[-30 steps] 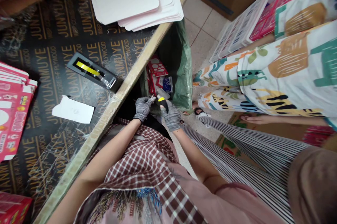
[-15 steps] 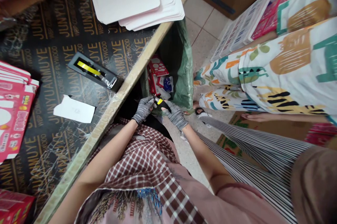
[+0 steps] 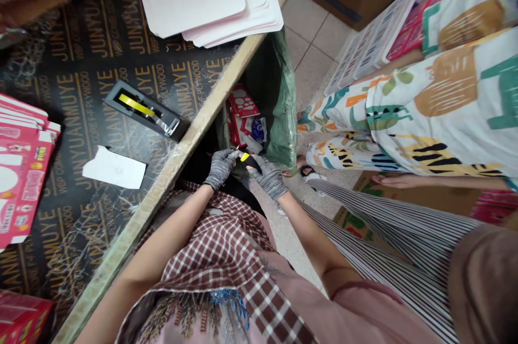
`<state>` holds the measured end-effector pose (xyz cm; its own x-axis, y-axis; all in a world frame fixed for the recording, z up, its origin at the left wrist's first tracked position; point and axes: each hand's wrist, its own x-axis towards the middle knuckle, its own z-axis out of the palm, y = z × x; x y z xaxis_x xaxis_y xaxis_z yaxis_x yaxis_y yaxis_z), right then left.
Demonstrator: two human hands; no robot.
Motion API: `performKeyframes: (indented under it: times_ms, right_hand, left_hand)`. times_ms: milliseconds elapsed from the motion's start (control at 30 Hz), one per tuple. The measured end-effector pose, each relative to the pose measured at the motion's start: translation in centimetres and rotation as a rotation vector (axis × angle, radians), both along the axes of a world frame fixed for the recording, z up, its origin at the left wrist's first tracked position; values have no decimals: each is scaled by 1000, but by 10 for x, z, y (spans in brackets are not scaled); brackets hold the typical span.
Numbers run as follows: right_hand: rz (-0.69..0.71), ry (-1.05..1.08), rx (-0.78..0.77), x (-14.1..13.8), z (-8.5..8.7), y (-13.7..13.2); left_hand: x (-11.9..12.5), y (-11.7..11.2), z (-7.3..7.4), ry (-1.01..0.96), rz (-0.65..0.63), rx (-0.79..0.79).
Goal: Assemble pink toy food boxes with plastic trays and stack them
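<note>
Utility knife (image 3: 245, 159), light and stiff, sits between gloved hands above a green sack (image 3: 283, 117); the right grip (image 3: 270, 178) clenches its black handle (image 3: 253, 163), the safe hold, the left grip (image 3: 220, 169) pinching its front end.

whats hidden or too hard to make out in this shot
All from the head view:
Blade of the box cutter: mostly hidden by the gloved left hand and right hand.
Contents of the green woven sack: red cartons overlap other items, too small to identify.
Marks on the white paper scrap: too small to read.
Person in patterned clothes: upper body cut off by the right edge.
</note>
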<state>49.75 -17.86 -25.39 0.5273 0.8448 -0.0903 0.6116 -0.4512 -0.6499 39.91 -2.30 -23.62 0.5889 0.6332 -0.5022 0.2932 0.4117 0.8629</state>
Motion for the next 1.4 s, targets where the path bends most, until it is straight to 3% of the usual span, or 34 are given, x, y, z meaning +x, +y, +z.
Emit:
performKeyframes:
  times_ms: [433, 667, 800, 967, 1167, 1400]
  right_hand:
    - [-77, -140, -100, -14, -5, 2]
    - [-208, -111, -28, 5, -10, 2]
    - [-129, -19, 37, 15, -8, 1]
    - [10, 45, 13, 14, -4, 3]
    - [0, 74, 18, 13, -6, 6]
    - [-12, 30, -15, 6, 0, 7]
  left_hand:
    - [3, -1, -8, 80, 73, 80]
    - [-2, 2, -9, 59, 35, 20]
    - [-2, 2, -8, 35, 20, -41]
    - [-2, 0, -4, 13, 13, -72]
    - [2, -1, 3, -38, 43, -33]
    - [2, 3, -2, 12, 111, 1]
